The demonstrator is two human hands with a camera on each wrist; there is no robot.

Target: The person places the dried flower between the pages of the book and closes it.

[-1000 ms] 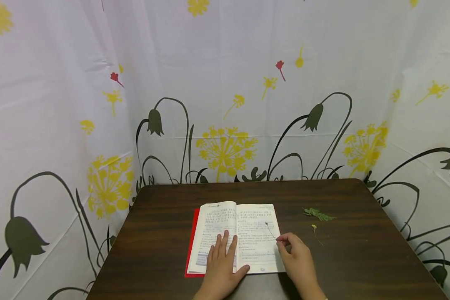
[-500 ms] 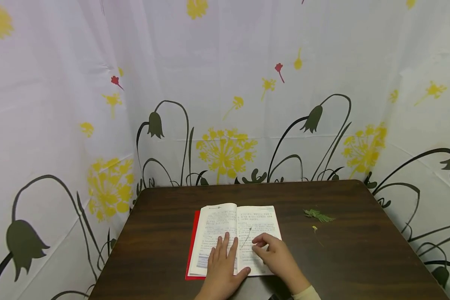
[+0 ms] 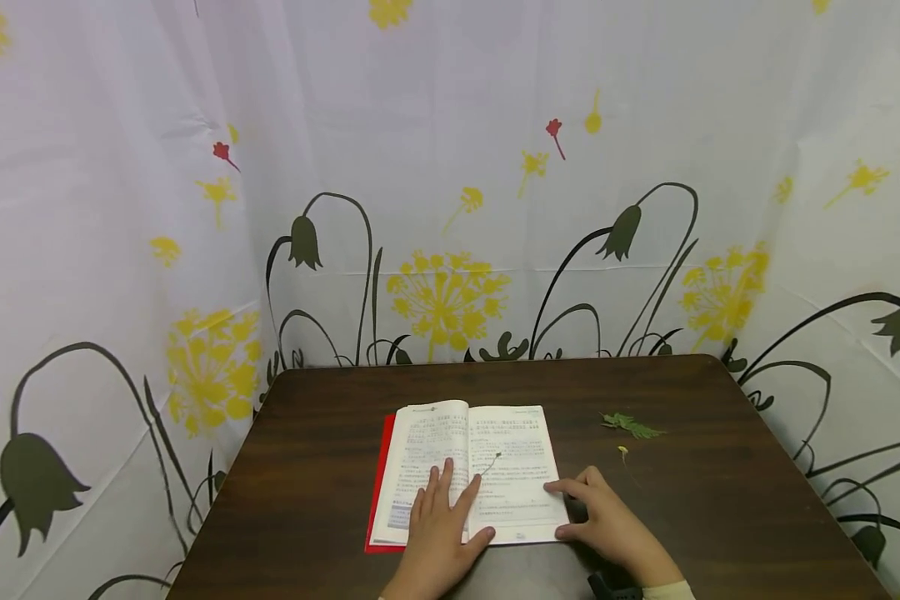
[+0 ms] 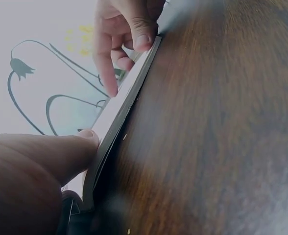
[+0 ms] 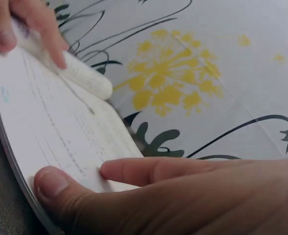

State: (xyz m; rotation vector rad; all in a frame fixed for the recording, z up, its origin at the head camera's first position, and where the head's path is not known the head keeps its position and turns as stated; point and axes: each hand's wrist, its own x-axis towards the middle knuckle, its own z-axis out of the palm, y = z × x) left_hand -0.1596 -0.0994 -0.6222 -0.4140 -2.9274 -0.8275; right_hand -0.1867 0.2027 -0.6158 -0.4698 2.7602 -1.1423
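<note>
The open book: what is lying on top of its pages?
A thin sprig lies on the right page. The left hand rests across both pages, and the right hand touches the right one. Print beneath them is covered, and the sprig's lower end cannot be made out.

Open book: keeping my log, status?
Left hand on open book. Right hand on right page. Flower sprig there; left index finger at its lower end.
</note>
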